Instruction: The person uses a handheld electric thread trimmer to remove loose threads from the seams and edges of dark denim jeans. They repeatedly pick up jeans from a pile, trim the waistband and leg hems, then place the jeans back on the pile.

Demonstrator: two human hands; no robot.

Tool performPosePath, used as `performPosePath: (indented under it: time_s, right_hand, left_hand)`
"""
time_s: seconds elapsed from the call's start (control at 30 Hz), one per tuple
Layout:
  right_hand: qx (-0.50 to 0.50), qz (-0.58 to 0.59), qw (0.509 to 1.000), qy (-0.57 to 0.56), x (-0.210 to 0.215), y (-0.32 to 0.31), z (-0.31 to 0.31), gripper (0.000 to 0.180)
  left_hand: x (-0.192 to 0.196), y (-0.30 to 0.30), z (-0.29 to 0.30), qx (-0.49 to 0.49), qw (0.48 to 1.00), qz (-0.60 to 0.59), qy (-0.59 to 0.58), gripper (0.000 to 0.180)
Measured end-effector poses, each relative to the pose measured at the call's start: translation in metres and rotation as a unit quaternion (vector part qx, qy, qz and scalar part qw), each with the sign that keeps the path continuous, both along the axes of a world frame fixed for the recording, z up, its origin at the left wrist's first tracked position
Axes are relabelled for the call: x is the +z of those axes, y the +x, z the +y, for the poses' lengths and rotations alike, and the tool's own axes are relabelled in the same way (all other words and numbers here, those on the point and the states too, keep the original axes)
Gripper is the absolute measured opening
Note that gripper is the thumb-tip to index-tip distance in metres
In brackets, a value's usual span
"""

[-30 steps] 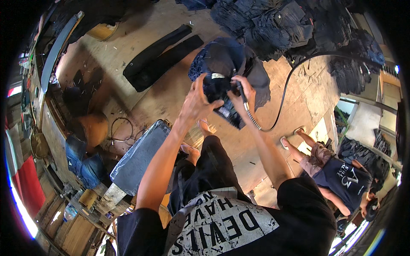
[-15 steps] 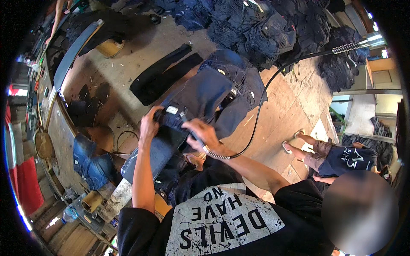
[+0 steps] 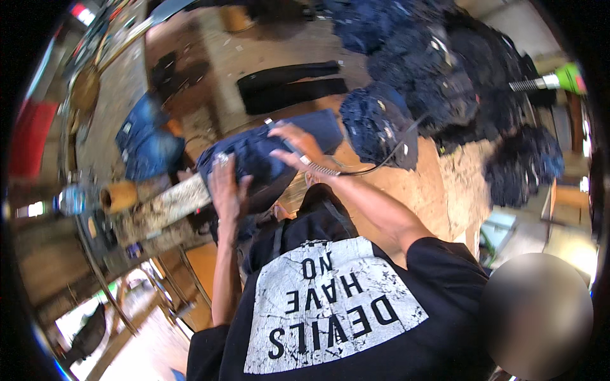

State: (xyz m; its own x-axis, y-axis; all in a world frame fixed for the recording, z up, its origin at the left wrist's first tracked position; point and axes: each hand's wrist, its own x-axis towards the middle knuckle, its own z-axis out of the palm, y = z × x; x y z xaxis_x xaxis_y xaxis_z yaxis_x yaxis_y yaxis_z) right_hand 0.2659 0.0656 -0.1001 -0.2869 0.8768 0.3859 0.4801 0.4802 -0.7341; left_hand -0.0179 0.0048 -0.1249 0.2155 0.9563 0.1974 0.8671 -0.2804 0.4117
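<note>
In the head view, a dark blue denim garment [image 3: 270, 155], folded and creased, lies across a worn counter [image 3: 166, 206]. The left hand [image 3: 227, 185] presses flat on it, fingers spread; the right hand [image 3: 297, 147] rests splayed on its upper edge, beside a black cable [image 3: 381, 164].

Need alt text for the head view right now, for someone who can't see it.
Both hands press a dark blue denim garment flat on a worn board: left hand on its near edge, right hand on top. A heap of dark denim garments lies behind.
</note>
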Motion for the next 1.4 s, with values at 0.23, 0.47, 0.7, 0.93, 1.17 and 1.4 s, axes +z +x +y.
performPosePath:
  time_s: [0.23,0.47,0.7,0.93,1.17,1.4]
  right_hand:
    - [0.002,-0.133,0.988,-0.078,-0.036,0.014,0.035,0.073]
    - [0.008,-0.041,0.995,-0.091,-0.045,0.022,0.04,0.061]
    - [0.026,0.109,0.98,-0.163,-0.063,0.035,0.046,0.032]
    - [0.068,0.104,0.972,-0.201,-0.025,0.026,0.059,0.03]
    - [0.287,0.118,0.949,-0.058,-0.042,-0.069,0.041,0.024]
    - [0.327,0.113,0.938,0.017,-0.071,-0.078,0.04,0.031]
  left_hand:
    - [0.003,-0.009,-0.009,0.136,0.987,0.001,-0.085,0.068]
    - [0.026,0.044,0.01,0.249,0.962,-0.067,-0.094,0.056]
    - [0.028,0.026,0.007,0.297,0.89,-0.279,-0.207,0.076]
    - [0.0,0.028,-0.003,0.334,0.819,-0.439,-0.159,0.072]
    - [-0.017,0.02,-0.011,0.32,0.809,-0.477,-0.126,0.077]
    - [-0.031,0.017,-0.014,0.285,0.826,-0.478,-0.093,0.075]
